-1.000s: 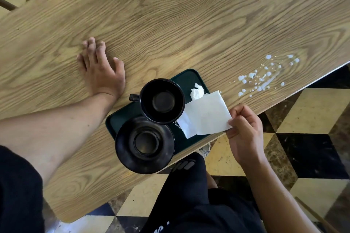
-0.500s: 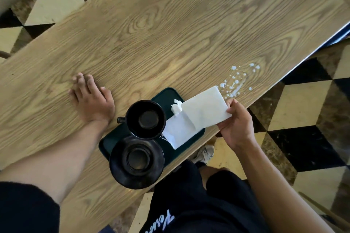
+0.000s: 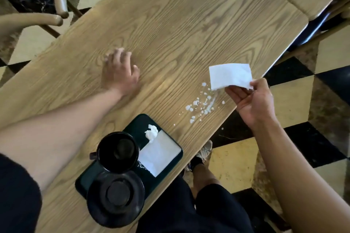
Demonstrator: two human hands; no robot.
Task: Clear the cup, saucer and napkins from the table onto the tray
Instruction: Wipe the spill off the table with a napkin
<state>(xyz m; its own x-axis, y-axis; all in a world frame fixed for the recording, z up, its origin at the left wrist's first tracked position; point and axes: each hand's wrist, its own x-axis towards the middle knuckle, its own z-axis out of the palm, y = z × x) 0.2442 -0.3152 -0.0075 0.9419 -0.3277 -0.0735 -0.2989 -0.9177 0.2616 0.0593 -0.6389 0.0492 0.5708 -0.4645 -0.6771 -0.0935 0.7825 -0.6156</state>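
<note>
Black glazed ware is gathered on the dark green tray point(image 3: 132, 126), which lies at the near edge of the wooden table point(image 3: 189, 24). The cup point(image 3: 117, 152) stands upright on the tray with its handle turned toward the left; the saucer point(image 3: 115, 198) is set at the tray's near end and overhangs the rim there. A flat white napkin point(image 3: 160, 154) is laid on the tray's right half, just beside the cup, and a small crumpled napkin point(image 3: 151, 132) is seen at that napkin's far corner, also on the tray. A second flat napkin point(image 3: 230, 75) is held well to the right of the tray and farther away, above the table's edge; it is pinched at one corner between the thumb and fingers of the right hand point(image 3: 251, 100). A spill of white droplets point(image 3: 201, 107) is spread over the wood between the tray and the held napkin, whose lower corner is seen just above the far end of the spill. The left hand point(image 3: 119, 73) is rested palm-down on the table beyond the tray, fingers spread and gripping nothing. Curved chair arms point(image 3: 37, 18) are visible past the table, far to the left of the tray, over a chequered floor point(image 3: 293, 100)
</note>
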